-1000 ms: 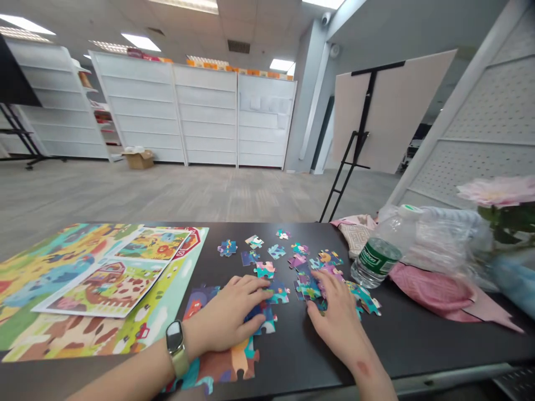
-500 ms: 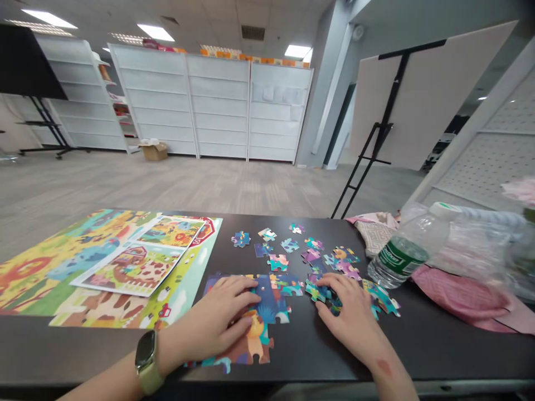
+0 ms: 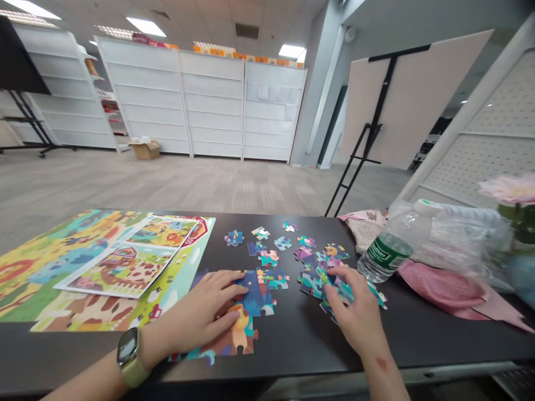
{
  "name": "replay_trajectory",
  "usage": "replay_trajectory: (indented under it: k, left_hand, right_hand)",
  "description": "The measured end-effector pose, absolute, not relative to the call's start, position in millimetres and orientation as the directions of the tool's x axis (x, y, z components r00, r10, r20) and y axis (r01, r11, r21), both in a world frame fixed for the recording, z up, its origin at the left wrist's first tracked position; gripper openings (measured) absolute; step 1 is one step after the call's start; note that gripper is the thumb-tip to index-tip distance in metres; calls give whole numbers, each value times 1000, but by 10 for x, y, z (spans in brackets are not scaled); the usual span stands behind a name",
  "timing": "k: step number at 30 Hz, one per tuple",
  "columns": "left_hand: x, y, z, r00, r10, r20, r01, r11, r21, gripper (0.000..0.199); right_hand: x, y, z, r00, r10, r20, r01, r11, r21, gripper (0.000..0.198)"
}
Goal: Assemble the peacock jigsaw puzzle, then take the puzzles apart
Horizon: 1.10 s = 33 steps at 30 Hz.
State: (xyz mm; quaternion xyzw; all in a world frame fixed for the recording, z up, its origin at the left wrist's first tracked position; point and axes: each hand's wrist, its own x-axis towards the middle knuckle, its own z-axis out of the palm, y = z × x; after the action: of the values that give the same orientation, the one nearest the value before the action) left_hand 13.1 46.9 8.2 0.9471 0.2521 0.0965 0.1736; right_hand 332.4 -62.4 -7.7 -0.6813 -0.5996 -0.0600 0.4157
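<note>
Dark tabletop [image 3: 292, 340] holds a bottle [image 3: 385, 253] near loose puzzle pieces [image 3: 268, 258].

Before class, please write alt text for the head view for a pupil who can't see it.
A person's left hand rests on a partly joined jigsaw on a dark table, while the right hand is among loose pieces. Printed sheets lie to the left; a water bottle is at the right.

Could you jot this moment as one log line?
left hand: on joined puzzle section; right hand: at puzzle pieces; nearby: water bottle, printed pictures
</note>
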Motion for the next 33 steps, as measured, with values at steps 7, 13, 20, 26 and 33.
replay_trajectory:
  k: [7,13,20,26,33]
  left_hand:
    - [132,454,92,852,516,90,448,-807,385,35]
    - [131,454,82,848,515,126,433,-810,396,34]
    - [132,452,78,848,507,154,418,-819,392,34]
    - [143,446,100,846,511,152,422,-815,397,34]
    - [147,447,107,848,515,127,433,-810,395,35]
  right_hand:
    - [3151,-722,20,-110,931,348,875,257,-411,11]
    - [3228,-570,-197,208,897,389,926,-52,-374,37]
    - [3215,-582,-127,205,891,406,893,0,-451,33]
    - [2784,-687,61,22,937,349,824,181,-537,25]
    - [2805,-749,54,143,961,237,895,-24,-445,12]
